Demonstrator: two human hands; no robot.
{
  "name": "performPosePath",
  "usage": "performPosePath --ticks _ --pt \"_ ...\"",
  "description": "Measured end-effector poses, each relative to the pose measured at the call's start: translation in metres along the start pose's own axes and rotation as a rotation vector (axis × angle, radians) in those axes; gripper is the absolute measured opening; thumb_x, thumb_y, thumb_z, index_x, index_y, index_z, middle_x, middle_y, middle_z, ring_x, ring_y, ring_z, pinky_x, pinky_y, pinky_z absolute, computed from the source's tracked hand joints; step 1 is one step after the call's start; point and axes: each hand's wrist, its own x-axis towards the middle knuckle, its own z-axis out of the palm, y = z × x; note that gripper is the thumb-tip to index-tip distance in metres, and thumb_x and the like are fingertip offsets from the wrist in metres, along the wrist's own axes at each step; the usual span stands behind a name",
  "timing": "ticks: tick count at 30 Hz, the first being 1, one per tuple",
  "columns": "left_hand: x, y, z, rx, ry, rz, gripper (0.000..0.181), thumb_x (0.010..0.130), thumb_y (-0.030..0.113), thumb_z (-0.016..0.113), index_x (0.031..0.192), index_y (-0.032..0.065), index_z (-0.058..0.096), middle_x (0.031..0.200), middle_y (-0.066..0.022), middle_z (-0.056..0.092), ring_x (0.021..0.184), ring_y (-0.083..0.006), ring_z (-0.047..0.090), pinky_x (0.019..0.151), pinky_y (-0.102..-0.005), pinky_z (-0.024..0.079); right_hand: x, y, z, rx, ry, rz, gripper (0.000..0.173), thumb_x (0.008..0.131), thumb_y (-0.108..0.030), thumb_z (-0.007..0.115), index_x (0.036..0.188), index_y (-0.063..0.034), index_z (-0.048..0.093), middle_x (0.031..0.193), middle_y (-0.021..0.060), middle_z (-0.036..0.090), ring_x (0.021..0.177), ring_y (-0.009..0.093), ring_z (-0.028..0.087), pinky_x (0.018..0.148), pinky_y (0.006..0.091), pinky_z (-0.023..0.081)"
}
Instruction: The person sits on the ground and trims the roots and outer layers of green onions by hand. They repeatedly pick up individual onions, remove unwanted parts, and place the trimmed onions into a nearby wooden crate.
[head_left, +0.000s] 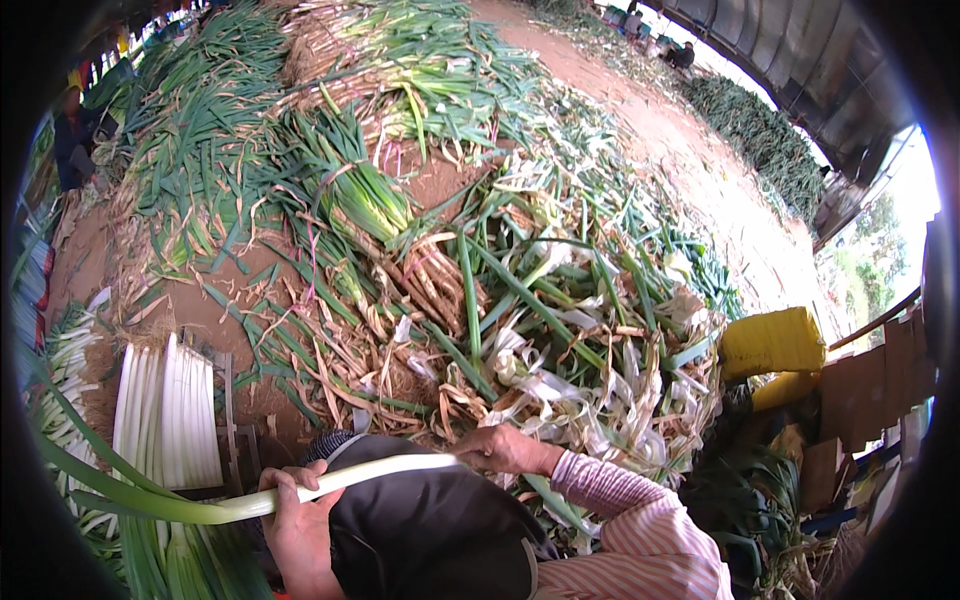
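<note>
A long green onion with a white shaft and green leaves lies across my lap, over a dark apron. My left hand holds the shaft near where it turns green, palm up with the fingers curled round it. At the white end, my right hand has its fingers closed on the tip; the fingers hide the root end. To my left, a row of white-shafted green onions lies side by side on a metal frame, roots pointing away from me.
Peeled leaves and husks are heaped before me. Beyond lie a tied green onion bundle and large unpeeled piles. Yellow sacks and cardboard stand at right. One person is at far left; others sit in the distance.
</note>
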Motion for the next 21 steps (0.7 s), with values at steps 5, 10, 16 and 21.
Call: performPosePath --ticks 5,10,16,21 --pt "0.0 0.001 0.002 -0.033 0.014 -0.03 0.014 0.095 0.025 0.052 0.097 0.0118 0.048 0.088 -0.0041 0.051 0.109 -0.0233 0.053 0.085 -0.0504 0.052 -0.006 -0.006 0.003 -0.014 0.052 0.072 0.021 0.086 -0.014 0.062 0.104 -0.0027 0.064 0.096 0.0139 0.066 0.086 0.029 0.065 0.077 0.0368 0.053" --pt "-0.001 -0.002 0.0 -0.055 0.06 -0.011 0.015 0.095 0.026 0.053 0.099 0.0122 0.049 0.091 -0.0042 0.053 0.109 -0.0231 0.053 0.081 -0.0476 0.054 -0.005 -0.004 0.005 -0.047 0.115 0.037 0.023 0.088 -0.018 0.06 0.104 -0.0021 0.061 0.095 0.0137 0.064 0.091 0.033 0.061 0.081 0.0403 0.05" --pt "-0.003 0.0 0.002 -0.103 0.093 0.013 0.017 0.095 0.029 0.053 0.096 0.0126 0.047 0.089 -0.0042 0.052 0.11 -0.0242 0.051 0.09 -0.0515 0.046 0.002 -0.016 0.015 -0.051 0.137 0.145 0.028 0.093 -0.024 0.055 0.112 -0.0031 0.057 0.093 0.0143 0.06 0.093 0.033 0.059 0.083 0.0397 0.048" --pt "-0.001 -0.009 -0.014 -0.227 -0.015 0.024 0.018 0.095 0.029 0.052 0.099 0.0124 0.048 0.093 -0.0068 0.051 0.114 -0.0278 0.047 0.097 -0.0539 0.037 -0.006 0.011 0.027 -0.254 0.27 -0.019 0.028 0.086 -0.012 0.056 0.112 -0.0039 0.056 0.102 0.0186 0.055 0.098 0.036 0.054 0.088 0.0419 0.045"
